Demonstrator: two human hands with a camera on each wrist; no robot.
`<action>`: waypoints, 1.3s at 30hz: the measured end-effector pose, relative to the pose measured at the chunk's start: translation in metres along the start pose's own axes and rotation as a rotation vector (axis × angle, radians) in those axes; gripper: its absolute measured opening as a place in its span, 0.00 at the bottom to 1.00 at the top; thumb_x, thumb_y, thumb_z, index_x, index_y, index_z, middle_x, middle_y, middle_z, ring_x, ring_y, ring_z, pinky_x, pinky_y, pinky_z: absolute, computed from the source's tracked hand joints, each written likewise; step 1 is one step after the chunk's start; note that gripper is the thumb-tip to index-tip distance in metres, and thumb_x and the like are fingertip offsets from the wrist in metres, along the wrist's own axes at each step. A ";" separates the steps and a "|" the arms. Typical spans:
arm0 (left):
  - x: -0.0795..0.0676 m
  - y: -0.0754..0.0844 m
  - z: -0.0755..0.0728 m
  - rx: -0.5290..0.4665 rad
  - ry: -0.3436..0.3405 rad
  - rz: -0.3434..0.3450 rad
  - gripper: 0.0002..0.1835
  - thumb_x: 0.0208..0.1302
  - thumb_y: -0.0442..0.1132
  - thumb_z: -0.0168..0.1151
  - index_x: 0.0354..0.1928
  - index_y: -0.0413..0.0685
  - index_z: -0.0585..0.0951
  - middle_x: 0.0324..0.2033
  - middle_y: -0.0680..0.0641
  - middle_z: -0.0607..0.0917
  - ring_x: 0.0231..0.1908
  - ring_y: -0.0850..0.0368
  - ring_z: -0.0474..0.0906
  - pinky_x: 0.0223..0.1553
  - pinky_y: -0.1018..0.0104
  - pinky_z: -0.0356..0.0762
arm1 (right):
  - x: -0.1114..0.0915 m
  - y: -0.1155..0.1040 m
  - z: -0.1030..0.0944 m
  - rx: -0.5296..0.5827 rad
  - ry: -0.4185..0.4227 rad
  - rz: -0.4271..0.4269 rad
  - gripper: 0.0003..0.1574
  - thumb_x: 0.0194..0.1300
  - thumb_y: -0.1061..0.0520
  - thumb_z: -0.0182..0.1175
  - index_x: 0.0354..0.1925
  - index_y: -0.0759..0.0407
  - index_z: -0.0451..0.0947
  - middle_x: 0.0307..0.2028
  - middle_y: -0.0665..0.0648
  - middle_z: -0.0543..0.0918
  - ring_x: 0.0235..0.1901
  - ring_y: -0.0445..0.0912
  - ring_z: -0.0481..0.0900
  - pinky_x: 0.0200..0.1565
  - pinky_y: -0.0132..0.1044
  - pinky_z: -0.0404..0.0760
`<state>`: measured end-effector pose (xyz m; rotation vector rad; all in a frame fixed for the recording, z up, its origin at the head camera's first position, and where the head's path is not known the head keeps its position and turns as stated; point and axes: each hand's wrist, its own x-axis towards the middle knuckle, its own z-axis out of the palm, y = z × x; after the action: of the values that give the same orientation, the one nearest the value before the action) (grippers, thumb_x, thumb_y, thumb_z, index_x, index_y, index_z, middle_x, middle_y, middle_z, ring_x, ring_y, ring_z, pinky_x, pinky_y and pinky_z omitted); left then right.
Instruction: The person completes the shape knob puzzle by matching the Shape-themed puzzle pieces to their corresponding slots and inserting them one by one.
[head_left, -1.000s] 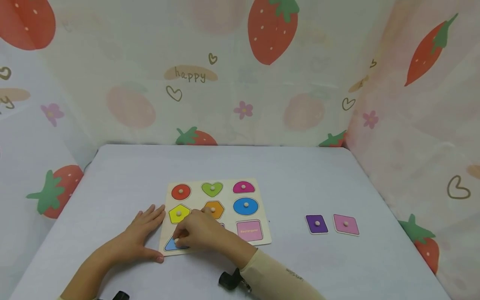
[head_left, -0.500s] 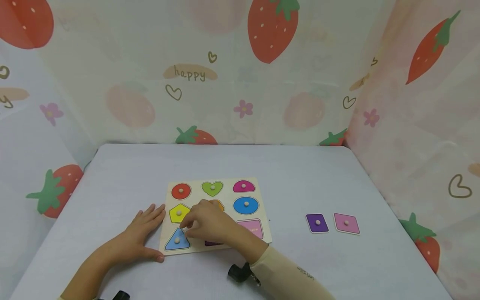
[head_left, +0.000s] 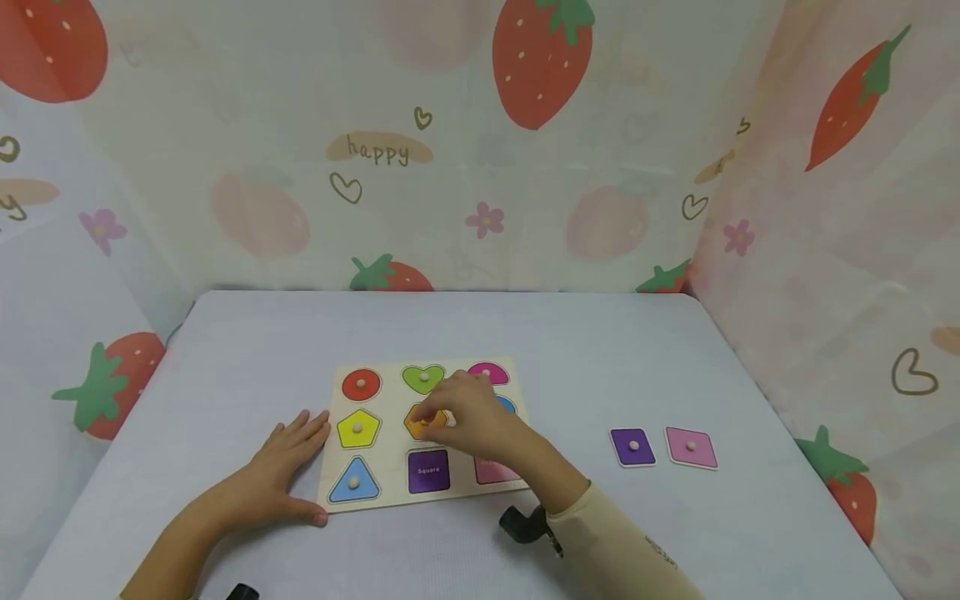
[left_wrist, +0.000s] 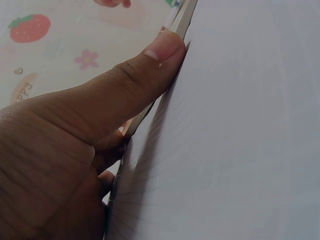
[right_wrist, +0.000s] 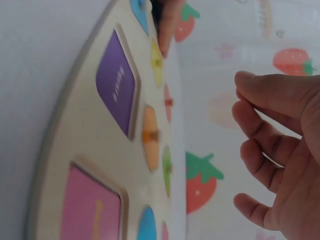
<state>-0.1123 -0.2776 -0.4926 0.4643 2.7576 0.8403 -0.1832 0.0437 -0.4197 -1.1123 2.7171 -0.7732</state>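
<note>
A wooden shape-puzzle board (head_left: 393,479) lies on the white table. My left hand (head_left: 273,471) rests at its left edge, fingers straight, with the thumb (left_wrist: 150,60) against the near corner in the left wrist view. Over the orange hexagon (head_left: 412,429) hovers my right hand (head_left: 476,417); the right wrist view shows loosely bent fingers (right_wrist: 260,125) holding nothing, apart from the board. A blue triangle piece (head_left: 345,490) sits in its slot at the near left. Two slots show bare printed bottoms: the purple square slot (head_left: 428,472) and the pink rectangle slot (head_left: 493,473).
To the right of the board lie a purple square piece (head_left: 630,454) and a pink rectangle piece (head_left: 692,457), each with a knob. Other knobbed pieces, such as the yellow pentagon (head_left: 357,437) and red circle (head_left: 360,392), sit in the board. A strawberry-print curtain (head_left: 300,100) surrounds the table.
My right hand has let go of the blue triangle's knob and moved right and away, uncovering the triangle and the purple square slot. The left hand has stayed put.
</note>
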 end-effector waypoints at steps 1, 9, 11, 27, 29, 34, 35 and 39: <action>0.000 0.000 0.000 -0.002 -0.001 -0.002 0.72 0.34 0.69 0.81 0.79 0.42 0.58 0.81 0.43 0.53 0.81 0.36 0.37 0.79 0.37 0.31 | -0.002 0.003 -0.004 0.004 0.012 -0.005 0.13 0.63 0.51 0.74 0.47 0.46 0.90 0.41 0.39 0.89 0.48 0.40 0.75 0.54 0.42 0.72; 0.001 0.002 0.000 0.009 0.004 -0.001 0.73 0.34 0.70 0.80 0.79 0.40 0.58 0.81 0.42 0.54 0.80 0.36 0.38 0.79 0.36 0.32 | -0.021 0.030 -0.030 0.006 0.104 0.003 0.13 0.63 0.52 0.73 0.47 0.46 0.89 0.43 0.43 0.87 0.48 0.41 0.74 0.59 0.53 0.67; 0.001 0.003 -0.001 0.011 0.005 -0.003 0.73 0.34 0.70 0.81 0.79 0.40 0.58 0.81 0.42 0.54 0.80 0.36 0.38 0.79 0.36 0.32 | -0.027 0.036 -0.035 0.017 0.128 0.013 0.12 0.63 0.53 0.74 0.46 0.46 0.89 0.44 0.42 0.87 0.50 0.41 0.74 0.60 0.53 0.67; 0.003 0.003 0.000 0.008 -0.007 -0.010 0.72 0.34 0.70 0.81 0.79 0.41 0.58 0.81 0.42 0.53 0.80 0.36 0.37 0.78 0.35 0.32 | -0.087 0.080 -0.068 0.007 0.297 0.112 0.12 0.62 0.55 0.75 0.45 0.46 0.89 0.39 0.45 0.87 0.52 0.45 0.75 0.59 0.54 0.70; 0.003 0.004 0.000 0.005 -0.014 -0.015 0.72 0.35 0.70 0.80 0.79 0.41 0.58 0.81 0.42 0.53 0.80 0.36 0.37 0.78 0.35 0.32 | -0.094 0.087 -0.071 0.009 0.312 0.134 0.12 0.62 0.55 0.75 0.45 0.46 0.89 0.40 0.45 0.88 0.52 0.46 0.75 0.57 0.53 0.73; 0.004 0.004 0.000 0.012 -0.025 -0.026 0.72 0.34 0.70 0.81 0.79 0.41 0.58 0.81 0.42 0.53 0.80 0.36 0.37 0.78 0.34 0.33 | -0.111 0.104 -0.076 0.011 0.342 0.165 0.13 0.62 0.55 0.75 0.45 0.46 0.88 0.41 0.48 0.88 0.51 0.45 0.76 0.51 0.48 0.80; 0.003 0.003 0.000 0.011 -0.026 -0.027 0.72 0.34 0.69 0.81 0.80 0.42 0.58 0.81 0.42 0.53 0.80 0.36 0.36 0.78 0.34 0.33 | -0.114 0.108 -0.077 0.009 0.349 0.168 0.13 0.62 0.56 0.75 0.45 0.45 0.88 0.40 0.47 0.88 0.51 0.45 0.76 0.51 0.48 0.80; 0.002 0.001 0.001 0.005 -0.021 -0.026 0.72 0.34 0.69 0.81 0.80 0.42 0.58 0.81 0.43 0.53 0.80 0.36 0.37 0.78 0.36 0.31 | -0.123 0.120 -0.080 0.008 0.376 0.158 0.14 0.61 0.57 0.75 0.46 0.45 0.88 0.40 0.43 0.87 0.51 0.45 0.76 0.53 0.49 0.78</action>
<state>-0.1134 -0.2757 -0.4930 0.4341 2.7414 0.8181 -0.1917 0.2333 -0.4207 -0.8049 3.0526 -1.0589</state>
